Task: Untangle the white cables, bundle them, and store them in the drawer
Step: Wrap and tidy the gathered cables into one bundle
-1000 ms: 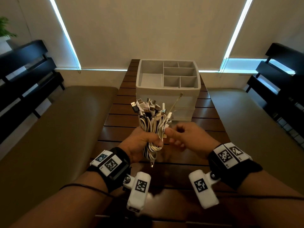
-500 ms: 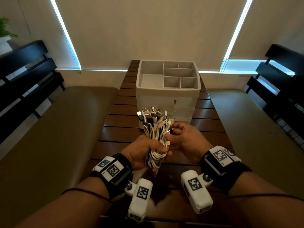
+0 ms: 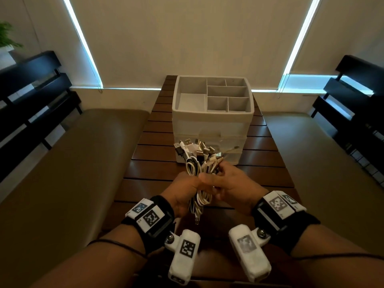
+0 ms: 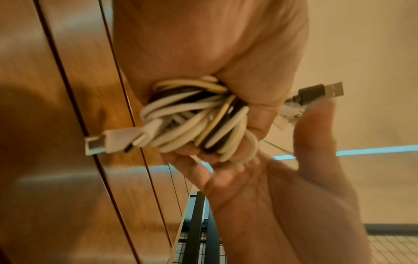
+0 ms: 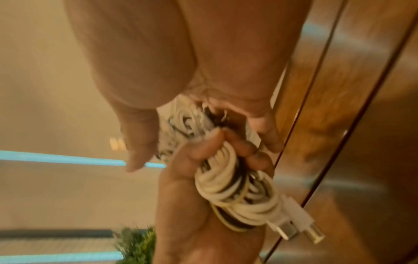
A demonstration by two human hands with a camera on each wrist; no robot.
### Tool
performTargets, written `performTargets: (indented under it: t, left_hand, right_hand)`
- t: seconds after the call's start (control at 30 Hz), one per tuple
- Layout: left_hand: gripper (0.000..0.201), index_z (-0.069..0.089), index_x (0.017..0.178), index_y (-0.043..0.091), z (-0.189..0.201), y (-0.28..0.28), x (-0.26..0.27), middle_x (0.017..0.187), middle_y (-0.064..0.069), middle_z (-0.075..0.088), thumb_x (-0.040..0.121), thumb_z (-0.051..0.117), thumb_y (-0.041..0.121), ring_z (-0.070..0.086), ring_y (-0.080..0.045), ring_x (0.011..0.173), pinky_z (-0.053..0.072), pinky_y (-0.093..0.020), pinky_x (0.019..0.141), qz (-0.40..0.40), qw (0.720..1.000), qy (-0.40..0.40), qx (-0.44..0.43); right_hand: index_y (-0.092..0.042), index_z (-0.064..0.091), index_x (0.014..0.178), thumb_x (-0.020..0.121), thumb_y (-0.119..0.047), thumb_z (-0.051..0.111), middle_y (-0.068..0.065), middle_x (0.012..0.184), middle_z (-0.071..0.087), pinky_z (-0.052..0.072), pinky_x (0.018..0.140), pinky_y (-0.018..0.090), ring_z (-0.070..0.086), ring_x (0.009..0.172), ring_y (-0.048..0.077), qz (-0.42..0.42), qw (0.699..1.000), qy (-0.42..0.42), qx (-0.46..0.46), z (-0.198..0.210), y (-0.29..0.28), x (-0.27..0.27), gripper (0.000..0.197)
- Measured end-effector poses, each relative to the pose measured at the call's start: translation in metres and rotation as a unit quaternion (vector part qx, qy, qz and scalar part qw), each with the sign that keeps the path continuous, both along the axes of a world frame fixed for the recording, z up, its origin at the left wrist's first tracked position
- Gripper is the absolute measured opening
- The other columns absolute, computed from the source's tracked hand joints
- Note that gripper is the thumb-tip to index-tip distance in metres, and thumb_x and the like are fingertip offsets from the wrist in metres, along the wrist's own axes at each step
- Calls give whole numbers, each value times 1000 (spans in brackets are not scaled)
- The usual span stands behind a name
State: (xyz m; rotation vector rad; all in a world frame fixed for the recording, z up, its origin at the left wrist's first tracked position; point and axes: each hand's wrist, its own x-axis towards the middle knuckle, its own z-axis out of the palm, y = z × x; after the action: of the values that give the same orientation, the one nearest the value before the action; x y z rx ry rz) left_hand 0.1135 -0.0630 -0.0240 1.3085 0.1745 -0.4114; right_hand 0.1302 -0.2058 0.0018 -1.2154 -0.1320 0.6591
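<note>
A bundle of coiled white and dark cables [image 3: 197, 165] stands upright above the table, plugs fanned out at its top. My left hand [image 3: 182, 192] grips the bundle's middle, its fingers wrapped round the coils [image 4: 192, 123]. My right hand [image 3: 230, 183] is pressed against the bundle's right side with its fingers curled round the upper part and its thumb by my left thumb. A thin tie [image 3: 230, 151] pokes out to the right among the plugs. From the right wrist, the coils [image 5: 226, 184] hang below my left fist [image 5: 192, 205]. The white drawer unit [image 3: 212, 125] stands behind, its drawers closed.
The drawer unit's top is an open tray of several empty compartments [image 3: 192, 101]. The slatted wooden table [image 3: 151, 142] runs between two tan benches [image 3: 72, 163]. Black slatted backrests [image 3: 31, 96] flank both sides. A plant [image 3: 8, 38] sits at the far left.
My right hand has moved left from beside the bundle onto it. The tie that stuck up to the right now lies low among the plugs. Both hands have moved slightly nearer to me.
</note>
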Motion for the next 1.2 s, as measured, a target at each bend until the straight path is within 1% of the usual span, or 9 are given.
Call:
performTargets:
  t: [0.1,0.27,0.43,0.57,0.7,0.83,1.03,1.1,1.2]
  left_hand:
    - [29,71,108,3,1,-7,-1,105,-17,73,80,64,1,69,-34,100,53,-54,93,-2,998,-34,45]
    - [47,70,107,1,6,-12,-1,106,-16,73,61,64,-9,67,-33,104,51,-56,94,-50,993,-52,90]
    - [40,72,101,6,5,-9,-1,104,-15,73,70,61,-17,69,-30,101,56,-46,88,-65,994,-43,74]
    - [39,71,102,9,9,4,-2,99,-16,71,65,74,-2,68,-29,95,54,-40,83,-137,989,-18,-60]
    - [56,70,113,8,8,19,-3,103,-14,72,60,85,18,69,-26,97,55,-40,87,-221,959,19,-175]
    - [54,74,110,13,5,17,-7,106,-10,73,62,89,33,70,-24,99,56,-39,87,-209,955,7,-208]
    - [63,59,124,-3,2,14,-6,108,-20,69,68,80,16,67,-32,100,53,-44,90,-205,959,33,-192]
    - [49,65,115,0,-2,11,-9,98,-14,72,70,76,17,69,-26,92,53,-40,87,-211,953,39,-213]
    - [34,63,102,3,-7,9,-10,59,1,64,76,73,24,63,-12,56,49,-29,68,-242,940,50,-235]
  right_hand:
    - [-4,62,111,73,-4,73,7,88,73,55,63,26,71,81,19,-14,999,-36,-12,0,9,0,40]
    - [-3,68,104,65,-7,80,16,96,71,56,75,39,69,90,29,-67,997,-44,-12,-5,11,5,41]
    - [-7,73,82,62,-12,75,18,87,71,53,81,47,68,85,32,-105,991,-51,-58,-11,14,0,21]
    - [-9,72,84,64,-23,76,10,85,74,56,79,42,70,87,26,-104,985,-103,-93,-6,16,-8,25]
    - [-9,69,100,79,-7,69,2,91,75,54,64,18,71,87,12,-83,990,-98,-57,-2,15,-19,20]
    - [-16,67,104,66,-24,80,-2,96,75,55,67,19,70,92,13,-38,991,-118,-44,0,14,-22,41]
    - [-15,53,118,94,-18,56,-8,114,58,38,88,4,58,107,4,9,939,-240,-248,5,-1,-25,24]
    - [-6,53,121,96,-7,50,-16,104,55,37,80,-2,56,100,-1,63,927,-253,-269,6,-3,-22,25]
    - [-18,58,92,83,2,66,-21,69,66,49,57,9,63,67,-5,137,937,-228,-226,10,-3,-17,24]
